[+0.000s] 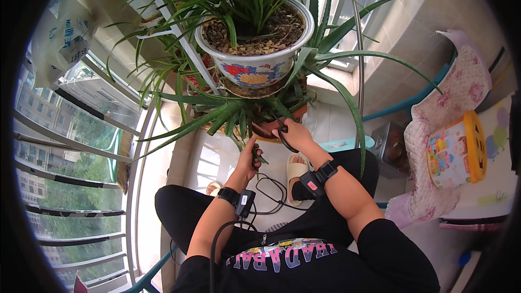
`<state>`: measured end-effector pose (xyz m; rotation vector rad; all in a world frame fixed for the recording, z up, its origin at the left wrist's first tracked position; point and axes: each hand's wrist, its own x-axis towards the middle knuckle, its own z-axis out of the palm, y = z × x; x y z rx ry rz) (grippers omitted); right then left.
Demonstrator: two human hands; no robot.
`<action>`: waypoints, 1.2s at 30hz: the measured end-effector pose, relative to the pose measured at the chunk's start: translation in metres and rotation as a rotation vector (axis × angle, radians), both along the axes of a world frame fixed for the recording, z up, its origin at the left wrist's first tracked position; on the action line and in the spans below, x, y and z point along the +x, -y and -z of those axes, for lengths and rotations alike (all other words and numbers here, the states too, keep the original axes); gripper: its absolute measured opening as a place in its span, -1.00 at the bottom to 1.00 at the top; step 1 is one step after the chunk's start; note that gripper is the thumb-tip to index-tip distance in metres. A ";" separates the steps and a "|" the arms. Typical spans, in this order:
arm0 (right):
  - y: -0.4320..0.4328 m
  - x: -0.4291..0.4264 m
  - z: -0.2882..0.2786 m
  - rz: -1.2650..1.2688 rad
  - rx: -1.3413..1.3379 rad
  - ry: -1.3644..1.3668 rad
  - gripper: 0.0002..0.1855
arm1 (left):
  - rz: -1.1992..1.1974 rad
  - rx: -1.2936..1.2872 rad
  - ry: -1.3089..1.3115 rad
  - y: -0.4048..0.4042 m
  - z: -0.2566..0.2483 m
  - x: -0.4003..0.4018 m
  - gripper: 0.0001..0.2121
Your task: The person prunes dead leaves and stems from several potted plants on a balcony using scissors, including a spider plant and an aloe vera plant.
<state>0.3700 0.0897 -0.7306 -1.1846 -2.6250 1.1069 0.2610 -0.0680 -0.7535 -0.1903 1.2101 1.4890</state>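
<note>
My right hand grips scissors by their black handles; the blades point up and left among aloe leaves. My left hand, lower and to the left, holds some cut-looking green leaf pieces. Just above both hands spreads an aloe plant with long thick leaves, several of them short and blunt at the end. Its reddish-brown pot is partly hidden by leaves. Over it stands a white flowered ceramic pot with a grassy plant.
Barred windows line the left side. Black cables lie on the tiled floor between my slippered feet. On the right are a metal box, a quilted pink cloth and a yellow-lidded plastic tub. A long aloe leaf arches near my right arm.
</note>
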 end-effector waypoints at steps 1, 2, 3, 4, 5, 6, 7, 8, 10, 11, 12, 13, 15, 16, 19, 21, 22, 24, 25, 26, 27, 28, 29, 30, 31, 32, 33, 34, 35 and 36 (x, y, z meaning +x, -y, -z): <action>0.001 -0.002 -0.002 -0.004 0.002 -0.005 -0.45 | 0.045 -0.035 -0.057 -0.001 0.004 -0.002 -0.74; 0.001 -0.004 -0.003 -0.006 -0.004 -0.005 -0.46 | 0.089 -0.069 -0.113 -0.002 0.008 -0.004 -0.72; 0.002 -0.004 -0.003 -0.008 -0.010 -0.001 -0.47 | 0.092 -0.046 -0.079 -0.002 0.012 -0.006 -0.73; 0.002 -0.005 -0.002 -0.011 -0.016 0.003 -0.48 | 0.094 -0.023 -0.044 -0.003 0.016 -0.008 -0.74; 0.001 -0.005 0.000 -0.021 -0.007 -0.004 -0.49 | 0.094 0.000 -0.010 -0.003 0.020 -0.010 -0.74; 0.000 -0.006 0.002 -0.029 -0.001 -0.013 -0.50 | 0.121 0.019 0.038 -0.003 0.021 -0.012 -0.73; 0.000 -0.006 0.004 -0.038 0.005 -0.023 -0.51 | 0.139 0.068 0.090 -0.001 0.024 -0.010 -0.72; 0.001 -0.007 0.007 -0.033 0.018 -0.041 -0.52 | 0.156 0.118 0.143 0.002 0.026 -0.007 -0.72; 0.003 -0.010 0.008 -0.019 0.049 -0.082 -0.53 | 0.163 0.202 0.235 0.006 0.028 0.001 -0.70; 0.002 -0.012 0.009 -0.013 0.063 -0.067 -0.54 | 0.168 0.237 0.266 0.008 0.031 0.002 -0.70; 0.003 -0.014 0.005 -0.009 0.076 -0.054 -0.55 | 0.172 0.270 0.296 0.012 0.033 0.003 -0.69; 0.003 -0.016 0.002 -0.004 0.089 -0.041 -0.57 | 0.175 0.303 0.327 0.015 0.034 0.003 -0.69; 0.001 -0.019 -0.008 -0.038 0.115 -0.049 -0.63 | 0.178 0.308 0.343 0.017 0.036 -0.001 -0.67; 0.001 -0.020 -0.010 -0.055 0.128 -0.053 -0.66 | 0.171 0.313 0.345 0.017 0.035 -0.002 -0.67; -0.003 -0.019 -0.008 -0.109 0.295 -0.036 -0.76 | 0.231 0.342 0.332 0.018 0.028 -0.006 -0.66; -0.006 -0.019 -0.002 -0.114 0.347 -0.088 -0.74 | 0.231 0.284 0.246 0.016 0.023 -0.005 -0.65; -0.007 -0.020 0.000 -0.119 0.372 -0.113 -0.71 | 0.226 0.283 0.246 0.015 0.025 -0.007 -0.65; -0.007 -0.023 0.000 -0.094 0.345 -0.167 -0.68 | 0.215 0.281 0.247 0.014 0.031 -0.010 -0.65; -0.005 -0.025 -0.001 -0.083 0.331 -0.193 -0.66 | 0.187 0.248 0.240 0.014 0.033 -0.010 -0.65; -0.005 -0.028 -0.001 -0.117 0.357 -0.203 -0.64 | 0.160 0.215 0.232 0.013 0.035 -0.010 -0.66; -0.005 -0.031 -0.001 -0.151 0.385 -0.217 -0.62 | 0.134 0.183 0.221 0.012 0.036 -0.010 -0.66; -0.004 -0.035 -0.002 -0.184 0.412 -0.231 -0.60 | 0.158 0.233 0.279 0.013 0.040 -0.013 -0.66; -0.002 -0.038 -0.001 -0.208 0.444 -0.254 -0.58 | 0.182 0.283 0.336 0.016 0.046 -0.017 -0.67; -0.001 -0.042 0.002 -0.227 0.475 -0.282 -0.57 | 0.210 0.331 0.388 0.017 0.043 -0.021 -0.67; -0.001 -0.046 0.006 -0.247 0.506 -0.310 -0.55 | 0.194 0.316 0.378 0.016 0.041 -0.023 -0.66; -0.005 -0.051 0.011 -0.270 0.545 -0.329 -0.52 | 0.179 0.302 0.367 0.016 0.039 -0.023 -0.66; -0.006 -0.054 0.010 -0.246 0.547 -0.279 -0.52 | 0.159 0.285 0.357 0.017 0.036 -0.024 -0.66; -0.007 -0.057 0.009 -0.220 0.550 -0.228 -0.53 | 0.153 0.301 0.345 0.019 0.038 -0.026 -0.66; -0.008 -0.059 0.008 -0.192 0.553 -0.178 -0.54 | 0.138 0.310 0.348 0.023 0.038 -0.027 -0.66; -0.010 -0.060 -0.001 -0.206 0.518 -0.140 -0.58 | 0.127 0.323 0.348 0.024 0.038 -0.030 -0.65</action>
